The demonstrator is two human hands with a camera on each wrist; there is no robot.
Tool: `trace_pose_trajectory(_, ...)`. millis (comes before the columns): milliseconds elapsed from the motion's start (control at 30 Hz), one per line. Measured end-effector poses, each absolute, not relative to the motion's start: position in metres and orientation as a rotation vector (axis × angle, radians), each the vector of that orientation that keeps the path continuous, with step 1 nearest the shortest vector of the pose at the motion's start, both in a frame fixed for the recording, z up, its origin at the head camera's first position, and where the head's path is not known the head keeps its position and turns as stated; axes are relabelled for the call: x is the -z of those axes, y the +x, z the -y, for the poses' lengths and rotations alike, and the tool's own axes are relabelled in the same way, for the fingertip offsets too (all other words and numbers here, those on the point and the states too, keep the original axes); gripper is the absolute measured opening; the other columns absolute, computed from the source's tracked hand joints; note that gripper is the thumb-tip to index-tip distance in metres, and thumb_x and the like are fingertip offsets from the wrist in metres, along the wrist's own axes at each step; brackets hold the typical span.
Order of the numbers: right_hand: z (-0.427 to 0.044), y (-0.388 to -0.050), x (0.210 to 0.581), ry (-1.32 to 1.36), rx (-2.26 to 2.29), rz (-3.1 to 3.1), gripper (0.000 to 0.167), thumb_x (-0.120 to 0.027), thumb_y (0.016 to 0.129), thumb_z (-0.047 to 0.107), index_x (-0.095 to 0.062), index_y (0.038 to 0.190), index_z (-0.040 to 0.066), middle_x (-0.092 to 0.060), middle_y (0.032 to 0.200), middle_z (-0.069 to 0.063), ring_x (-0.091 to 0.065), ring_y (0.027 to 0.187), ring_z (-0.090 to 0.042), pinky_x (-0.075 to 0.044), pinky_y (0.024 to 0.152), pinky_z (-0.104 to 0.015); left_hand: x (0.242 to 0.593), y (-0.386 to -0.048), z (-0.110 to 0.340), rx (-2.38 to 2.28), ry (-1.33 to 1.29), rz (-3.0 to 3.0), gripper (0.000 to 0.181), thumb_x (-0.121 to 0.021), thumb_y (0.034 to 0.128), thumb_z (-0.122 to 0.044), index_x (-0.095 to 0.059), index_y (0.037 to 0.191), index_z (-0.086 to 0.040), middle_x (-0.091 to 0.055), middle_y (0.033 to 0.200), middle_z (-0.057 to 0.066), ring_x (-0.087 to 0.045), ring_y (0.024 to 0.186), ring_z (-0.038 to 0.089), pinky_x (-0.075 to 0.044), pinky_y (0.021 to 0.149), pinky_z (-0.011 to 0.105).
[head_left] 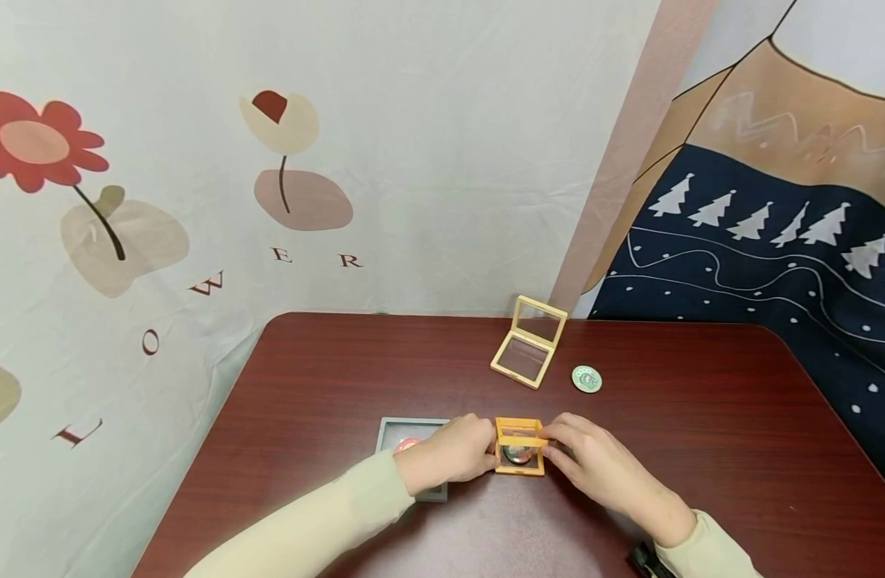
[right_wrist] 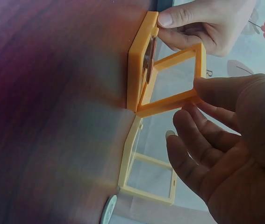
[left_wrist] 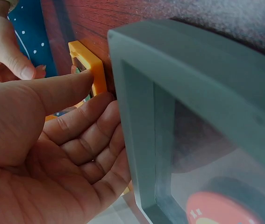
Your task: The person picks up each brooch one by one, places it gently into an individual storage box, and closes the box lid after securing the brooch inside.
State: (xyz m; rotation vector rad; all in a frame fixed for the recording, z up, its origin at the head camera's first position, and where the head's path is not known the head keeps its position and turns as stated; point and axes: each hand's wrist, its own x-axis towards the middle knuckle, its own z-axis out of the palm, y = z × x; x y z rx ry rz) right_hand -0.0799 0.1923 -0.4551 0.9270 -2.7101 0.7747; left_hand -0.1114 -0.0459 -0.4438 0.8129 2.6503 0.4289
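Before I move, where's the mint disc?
In the head view, the mint disc lies on the table, just right of the open cream case and farther from the person than the right hand.

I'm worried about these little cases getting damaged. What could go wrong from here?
The lid of the orange case stands partly open in the right hand; lowered carelessly, it might catch the round disc inside, which seems to stick up a little. The left hand pinches that case while reaching across the gray case, so pulling back could nudge the gray one.
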Motion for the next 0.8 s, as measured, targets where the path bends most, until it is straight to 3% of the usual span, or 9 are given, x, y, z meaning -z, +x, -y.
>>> trace_pose_trajectory(500, -0.192, -0.071, 0.463, 0.999, -0.772, 2.710, 0.021, -0.082, 0.088, 0.003, -0.077, 0.105, 0.013, -0.073, 0.097, 0.008, -0.067, 0.088, -0.004, -0.058, 0.075, -0.033, 0.444, -0.111, 0.046, -0.452, 0.802, -2.656, 0.027, -0.082, 0.0925, -0.021, -0.069, 0.069, -0.021, -0.055, 0.058, -0.012, -0.046, 0.051, 0.004, -0.040, 0.051, 0.022)
trace_pose_trajectory(800, -0.190, -0.068, 0.465, 1.018, -0.792, 2.767, 0.020, -0.080, 0.090, 0.004, -0.077, 0.107, 0.014, -0.073, 0.098, 0.008, -0.067, 0.089, -0.003, -0.058, 0.074, -0.033, 0.445, -0.113, 0.047, -0.444, 0.853, -2.673, 0.036, -0.080, 0.0908, -0.016, -0.061, 0.061, -0.023, -0.044, 0.053, -0.013, -0.040, 0.052, 0.005, -0.037, 0.051, 0.022)
